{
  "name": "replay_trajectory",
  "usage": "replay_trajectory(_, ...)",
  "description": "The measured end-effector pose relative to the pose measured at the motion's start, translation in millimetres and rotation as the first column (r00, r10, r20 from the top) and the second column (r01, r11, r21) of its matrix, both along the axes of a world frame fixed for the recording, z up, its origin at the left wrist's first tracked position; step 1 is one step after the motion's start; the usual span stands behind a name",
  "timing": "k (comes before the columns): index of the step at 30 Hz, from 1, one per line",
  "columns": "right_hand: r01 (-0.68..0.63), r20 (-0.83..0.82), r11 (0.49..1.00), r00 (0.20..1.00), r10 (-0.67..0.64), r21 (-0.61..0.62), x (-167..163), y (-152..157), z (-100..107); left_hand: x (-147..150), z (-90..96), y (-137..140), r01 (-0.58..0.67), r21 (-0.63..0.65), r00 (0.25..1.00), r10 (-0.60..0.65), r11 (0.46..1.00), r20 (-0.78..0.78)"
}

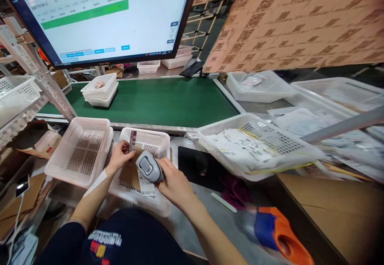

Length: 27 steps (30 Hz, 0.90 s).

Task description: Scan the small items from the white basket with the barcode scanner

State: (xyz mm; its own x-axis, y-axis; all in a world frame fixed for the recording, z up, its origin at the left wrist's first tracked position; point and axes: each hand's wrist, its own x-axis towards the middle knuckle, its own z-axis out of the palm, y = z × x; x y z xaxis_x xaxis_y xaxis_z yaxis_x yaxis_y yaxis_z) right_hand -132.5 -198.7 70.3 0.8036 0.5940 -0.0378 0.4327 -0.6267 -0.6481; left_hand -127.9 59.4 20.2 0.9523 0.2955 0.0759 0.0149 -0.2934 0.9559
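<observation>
Fingers of the right hand (175, 183) are wrapping closed around the handle of a grey handheld scanner (149, 167), whose head is facing up and away toward the far edge of the tabletop (210, 213); its long axis is running from the palm diagonally toward the far left. The left hand (120, 155) is pinching a narrow dark strip (133, 140) between thumb and forefingers, holding it upright so its long axis is standing nearly vertical, with the lower end hidden in the grip. Both hands are working over a white perforated basket (150, 141) at the near edge, where a brown cardboard piece (129, 175) and a white printed label (147, 187) are lying beneath the scanner.

Just beside it to the left, a second white basket (79, 151) is sitting tilted. To the right, a wider basket of printed white bags (258, 145) is resting at a slant near a dark mouse pad (199, 167). Beyond, a green conveyor belt (162, 101) is carrying stacked small baskets (100, 91), and a monitor (99, 13) is showing a green bar.

Trouble seems likeliest at the thin strip: the light fingertip pinch is holding only one end, so a knock from the scanner head could twist it loose into the basket. The scanner window also appears to be aiming past the strip rather than at it, which could mean reading the label below instead.
</observation>
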Motion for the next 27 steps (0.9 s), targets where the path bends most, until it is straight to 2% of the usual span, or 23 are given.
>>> replay_trajectory(2, -0.004, -0.005, 0.999, 1.0, 0.004, -0.043, -2, 3, 2, -3, 1.9, -4, -0.066, 0.179, 0.998, 0.065, 0.982, 0.01)
replay_trajectory(4, -0.015, -0.005, 0.997, 1.0, 0.015, -0.069, -4, 5, 4, -5, 5.2, -7, -0.085, 0.283, 0.995, 0.095, 0.956, -0.024)
replay_trajectory(10, -0.004, 0.027, 0.992, 1.0, 0.008, -0.128, -7, 10, 6, -12, 8.1, -10, -0.084, 0.389, 0.99, 0.12, 0.918, -0.069)
replay_trajectory(14, 0.041, 0.09, 0.989, 0.996, -0.028, -0.142, -5, 11, 2, -13, 0.8, -8, -0.056, 0.431, 0.993, 0.095, 0.901, -0.07)
replay_trajectory(18, 0.06, 0.13, 0.993, 0.99, -0.046, -0.106, -1, 7, -5, -12, -11.8, -9, -0.021, 0.477, 0.994, 0.069, 0.879, -0.083)
replay_trajectory(21, 0.03, 0.12, 0.999, 0.992, -0.029, -0.009, 0, -5, -21, -18, -20.2, -8, 0.085, 0.503, 0.982, 0.013, 0.86, -0.188)
replay_trajectory(23, 0.002, 0.112, 0.995, 0.994, -0.013, 0.097, 1, -19, -40, -23, -19.8, 1, 0.152, 0.525, 0.968, -0.019, 0.837, -0.25)
replay_trajectory(25, 0.034, 0.114, 0.982, 0.992, -0.056, 0.185, 8, -37, -64, -27, -11.5, 23, 0.112, 0.568, 0.97, 0.034, 0.815, -0.241)
replay_trajectory(27, 0.032, 0.11, 0.97, 0.992, -0.06, 0.243, 22, -53, -88, -32, 4.9, 60, -0.039, 0.616, 0.964, 0.191, 0.786, -0.183)
